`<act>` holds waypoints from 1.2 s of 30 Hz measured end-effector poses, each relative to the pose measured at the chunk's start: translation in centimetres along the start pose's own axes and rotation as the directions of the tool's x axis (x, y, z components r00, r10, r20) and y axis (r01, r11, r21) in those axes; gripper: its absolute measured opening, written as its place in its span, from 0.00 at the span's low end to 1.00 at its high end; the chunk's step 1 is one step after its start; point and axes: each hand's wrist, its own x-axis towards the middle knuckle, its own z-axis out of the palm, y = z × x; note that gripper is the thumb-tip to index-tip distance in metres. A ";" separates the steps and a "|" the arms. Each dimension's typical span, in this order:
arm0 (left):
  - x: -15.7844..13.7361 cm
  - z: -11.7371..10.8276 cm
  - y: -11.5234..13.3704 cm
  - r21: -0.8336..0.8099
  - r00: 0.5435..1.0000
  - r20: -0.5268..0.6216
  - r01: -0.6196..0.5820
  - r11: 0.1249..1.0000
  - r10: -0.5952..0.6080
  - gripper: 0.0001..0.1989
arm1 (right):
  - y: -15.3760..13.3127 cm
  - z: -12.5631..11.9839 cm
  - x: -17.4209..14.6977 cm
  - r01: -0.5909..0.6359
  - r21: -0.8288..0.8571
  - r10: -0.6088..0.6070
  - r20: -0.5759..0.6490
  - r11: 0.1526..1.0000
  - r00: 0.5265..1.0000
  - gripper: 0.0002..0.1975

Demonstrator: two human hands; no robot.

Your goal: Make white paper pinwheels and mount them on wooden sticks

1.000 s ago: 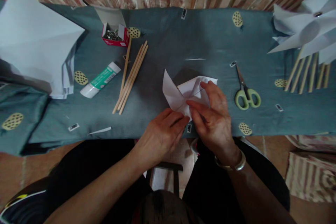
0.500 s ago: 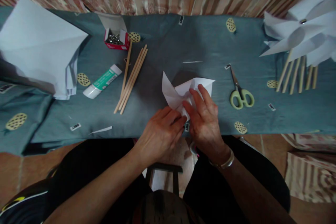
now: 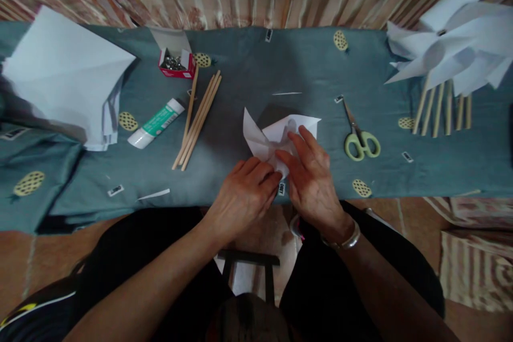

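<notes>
A folded white paper pinwheel [image 3: 260, 141] lies near the table's front edge, two of its points sticking up and outward. My left hand [image 3: 246, 192] is closed on its near corner, fingers curled over the paper. My right hand [image 3: 312, 176] presses on the pinwheel's middle and right side with thumb and fingertips, gripping a fold. The near part of the paper is hidden under both hands. To the right lie scissors [image 3: 363, 144] with green handles. Several wooden sticks [image 3: 200, 123] lie to the left, beside a glue tube [image 3: 156, 124].
A red box of metal fasteners [image 3: 176, 64] stands open behind the sticks. Stacked white paper [image 3: 72, 80] is at the far left. Finished pinwheels [image 3: 452, 48] on sticks lie at the far right. Thin paper scraps [image 3: 154, 194] rest on the green tablecloth [image 3: 248, 69].
The view has shifted slightly, so the things on the right appear farther left. Both hands keep nearly the same hold on the paper pinwheel.
</notes>
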 end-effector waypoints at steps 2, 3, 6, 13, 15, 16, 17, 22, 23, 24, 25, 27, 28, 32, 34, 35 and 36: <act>0.1 0.0 0.0 0.016 1.000 -0.019 -0.008 1.000 0.009 0.09 | 0.8 -1.0 0.4 -0.031 0.041 0.032 -0.020 0.999 0.999 0.20; 0.1 0.0 0.0 0.023 1.000 -0.028 -0.011 1.000 0.012 0.09 | 1.4 -1.4 0.7 -0.063 0.048 0.065 -0.040 0.997 0.997 0.21; 0.1 -0.3 -0.3 0.041 0.999 -0.048 -0.013 0.999 0.015 0.09 | 3.3 -2.3 1.8 -0.157 0.011 0.157 -0.095 0.988 0.983 0.21; -0.1 -1.0 -2.8 0.129 0.996 -0.083 0.026 0.991 -0.015 0.10 | 4.4 -2.6 2.7 -0.257 0.028 0.258 -0.018 0.966 0.966 0.20; -0.2 -1.2 -3.9 0.143 0.993 -0.114 0.058 0.988 -0.042 0.11 | 3.9 -2.8 2.1 -0.302 0.028 0.303 -0.032 0.953 0.952 0.19; -0.2 -1.3 -4.4 0.145 0.991 -0.124 0.070 0.987 -0.052 0.12 | 3.6 -3.0 1.8 -0.330 0.040 0.331 -0.036 0.943 0.943 0.19; -0.2 -1.4 -4.8 0.145 0.989 -0.135 0.085 0.986 -0.065 0.13 | 3.4 -3.1 1.5 -0.359 0.058 0.361 -0.035 0.932 0.932 0.18; -0.2 -1.9 -3.9 0.098 0.977 -0.207 0.075 0.992 -0.053 0.14 | 2.9 -3.4 0.6 -0.453 0.161 0.459 0.001 0.877 0.888 0.15; -0.2 -1.8 -3.3 0.092 0.978 -0.205 0.041 0.995 -0.021 0.12 | 2.8 -3.3 0.5 -0.461 0.173 0.466 0.014 0.870 0.884 0.15; -0.2 -1.7 -2.6 0.088 0.982 -0.185 -0.002 0.996 0.018 0.12 | 2.7 -3.2 0.4 -0.468 0.185 0.472 0.027 0.864 0.881 0.15; -0.1 -1.5 -1.9 0.084 0.986 -0.155 -0.049 0.995 0.062 0.12 | 2.7 -3.1 0.4 -0.476 0.193 0.477 0.041 0.858 0.878 0.15; -0.1 -0.9 -0.7 0.065 0.994 -0.053 -0.087 0.994 0.091 0.13 | 2.5 -3.1 0.4 -0.488 0.197 0.487 0.057 0.850 0.872 0.14; 0.0 -0.7 -0.3 0.062 0.996 -0.016 -0.088 0.994 0.089 0.12 | 2.5 -3.1 0.3 -0.491 0.189 0.489 0.059 0.850 0.870 0.14; 0.1 0.1 0.2 0.077 0.997 0.039 -0.063 0.995 0.060 0.08 | 2.2 -3.4 0.2 -0.476 0.099 0.475 0.039 0.874 0.879 0.13; 0.2 0.2 0.1 0.090 0.997 0.037 -0.067 0.994 0.064 0.06 | 2.2 -3.5 0.1 -0.434 0.062 0.434 0.002 0.899 0.901 0.14; 0.2 0.2 0.1 0.100 0.997 0.034 -0.073 0.992 0.070 0.06 | 2.3 -3.6 0.1 -0.401 0.056 0.402 -0.020 0.915 0.915 0.14; 0.1 0.2 0.1 0.111 0.996 0.031 -0.083 0.990 0.080 0.06 | 2.3 -3.6 0.1 -0.360 0.060 0.362 -0.042 0.931 0.931 0.13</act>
